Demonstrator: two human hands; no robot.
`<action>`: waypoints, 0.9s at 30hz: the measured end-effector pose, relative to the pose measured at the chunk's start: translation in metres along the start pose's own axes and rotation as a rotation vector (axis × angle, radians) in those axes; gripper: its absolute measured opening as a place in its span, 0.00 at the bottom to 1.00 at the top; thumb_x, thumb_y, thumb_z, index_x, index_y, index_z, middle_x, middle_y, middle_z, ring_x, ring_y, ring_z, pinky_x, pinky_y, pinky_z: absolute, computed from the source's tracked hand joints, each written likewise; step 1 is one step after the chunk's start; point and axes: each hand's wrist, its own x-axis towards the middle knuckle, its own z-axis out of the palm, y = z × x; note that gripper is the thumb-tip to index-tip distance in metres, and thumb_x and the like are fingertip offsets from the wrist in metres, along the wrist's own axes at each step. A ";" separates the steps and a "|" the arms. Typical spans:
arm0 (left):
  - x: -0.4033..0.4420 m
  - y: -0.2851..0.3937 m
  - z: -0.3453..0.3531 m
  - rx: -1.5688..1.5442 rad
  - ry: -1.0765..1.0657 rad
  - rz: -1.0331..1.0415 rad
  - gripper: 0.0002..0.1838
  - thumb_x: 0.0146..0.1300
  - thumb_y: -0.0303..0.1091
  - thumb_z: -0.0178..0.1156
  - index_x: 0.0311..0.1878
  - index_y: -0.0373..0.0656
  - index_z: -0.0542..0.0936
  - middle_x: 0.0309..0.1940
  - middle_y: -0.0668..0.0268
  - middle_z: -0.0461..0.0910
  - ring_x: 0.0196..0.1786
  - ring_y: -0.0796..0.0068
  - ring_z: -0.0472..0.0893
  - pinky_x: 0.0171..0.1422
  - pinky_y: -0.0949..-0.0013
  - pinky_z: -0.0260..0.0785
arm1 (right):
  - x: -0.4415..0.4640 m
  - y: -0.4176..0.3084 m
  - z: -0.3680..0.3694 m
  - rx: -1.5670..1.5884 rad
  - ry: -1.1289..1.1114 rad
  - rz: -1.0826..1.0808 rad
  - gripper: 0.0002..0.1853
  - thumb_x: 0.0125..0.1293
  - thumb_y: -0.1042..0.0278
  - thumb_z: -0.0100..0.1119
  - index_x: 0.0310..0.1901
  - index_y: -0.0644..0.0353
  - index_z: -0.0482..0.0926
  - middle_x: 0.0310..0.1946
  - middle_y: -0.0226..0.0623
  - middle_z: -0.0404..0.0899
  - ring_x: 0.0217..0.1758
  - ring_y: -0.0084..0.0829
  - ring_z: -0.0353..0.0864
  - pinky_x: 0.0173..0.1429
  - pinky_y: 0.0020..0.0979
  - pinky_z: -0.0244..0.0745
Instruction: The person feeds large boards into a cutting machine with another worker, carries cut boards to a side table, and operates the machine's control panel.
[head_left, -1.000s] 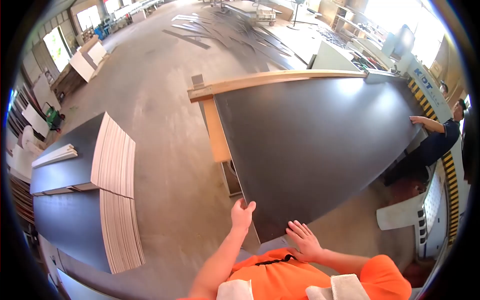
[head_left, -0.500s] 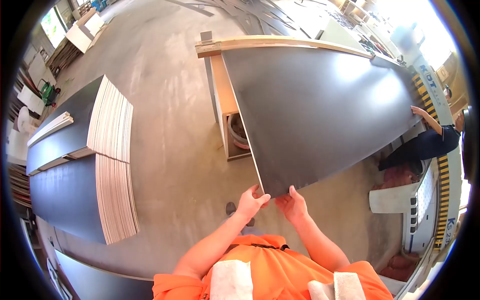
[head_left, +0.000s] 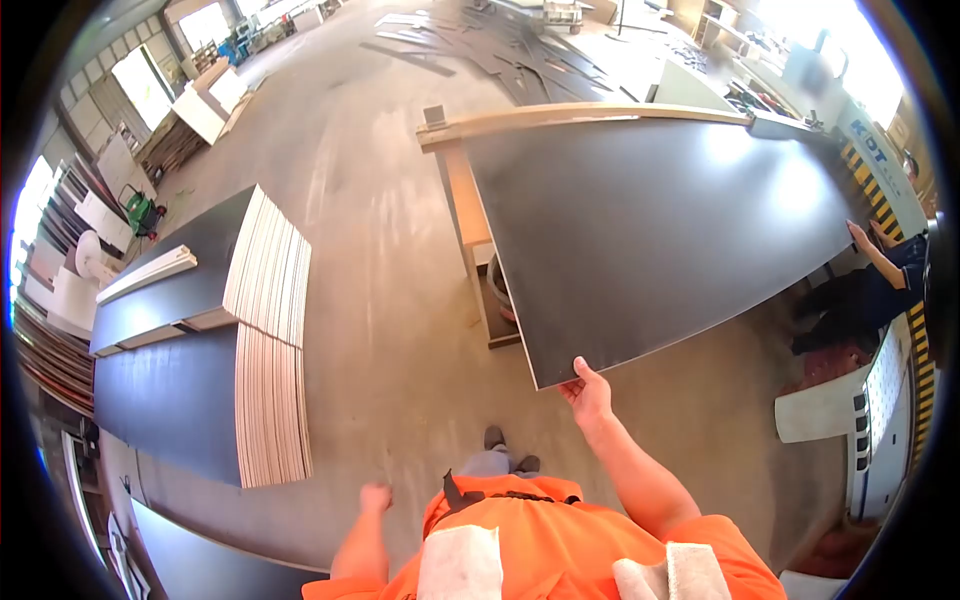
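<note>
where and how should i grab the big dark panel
Probably by the dark panel's near edge, close to its left corner, coming from the near side: thumb on top, fingers underneath. It is a broad, thin, flat sheet, and that corner juts beyond the wooden frame, leaving room below. The right hand holds it there.

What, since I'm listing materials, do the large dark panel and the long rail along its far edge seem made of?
Large dark panel: probably coated wood-based board; smooth, satin face with bright glare, pale edge.
Long rail: likely bare wood; light tan colour, though the grain is too small to tell.
</note>
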 end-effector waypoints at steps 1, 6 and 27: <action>-0.005 -0.019 -0.012 0.067 0.016 -0.125 0.11 0.57 0.36 0.61 0.27 0.39 0.86 0.22 0.55 0.84 0.29 0.58 0.87 0.37 0.57 0.79 | 0.000 -0.001 -0.001 -0.006 0.006 -0.001 0.13 0.71 0.55 0.64 0.45 0.56 0.80 0.39 0.33 0.83 0.43 0.32 0.81 0.50 0.37 0.77; -0.030 -0.014 -0.021 -0.166 0.009 -0.247 0.14 0.62 0.38 0.63 0.31 0.35 0.85 0.23 0.56 0.84 0.24 0.66 0.85 0.30 0.63 0.78 | -0.008 -0.004 0.006 -0.005 0.030 -0.004 0.12 0.71 0.56 0.63 0.43 0.56 0.81 0.37 0.33 0.83 0.40 0.31 0.81 0.49 0.37 0.78; 0.028 0.579 -0.001 -0.800 -0.978 0.457 0.22 0.73 0.54 0.58 0.51 0.43 0.79 0.42 0.61 0.84 0.45 0.66 0.83 0.52 0.61 0.75 | -0.018 -0.014 0.033 0.050 0.324 0.045 0.23 0.68 0.61 0.66 0.58 0.69 0.76 0.51 0.44 0.84 0.49 0.39 0.85 0.58 0.41 0.80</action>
